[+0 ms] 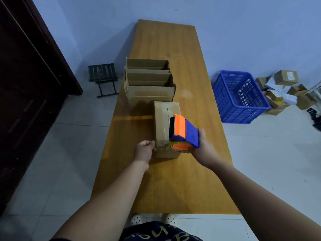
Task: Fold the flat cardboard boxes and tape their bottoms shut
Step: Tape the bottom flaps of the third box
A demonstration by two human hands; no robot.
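A folded cardboard box (pixel 164 122) lies bottom-up in the middle of the wooden table (pixel 173 180), its flap seam running away from me. My left hand (pixel 145 151) grips the box's near left corner. My right hand (pixel 204 146) holds an orange and blue tape dispenser (pixel 183 132) over the near right part of the box, the roll low at the box's near edge. A strip of clear tape crosses the near end of the box.
Three folded boxes (pixel 149 80) stand open-side-up in a row behind the taped one. A blue plastic crate (pixel 239 96) and a pile of small parcels (pixel 284 89) sit on the floor at right. A small dark stool (pixel 103 77) stands left of the table.
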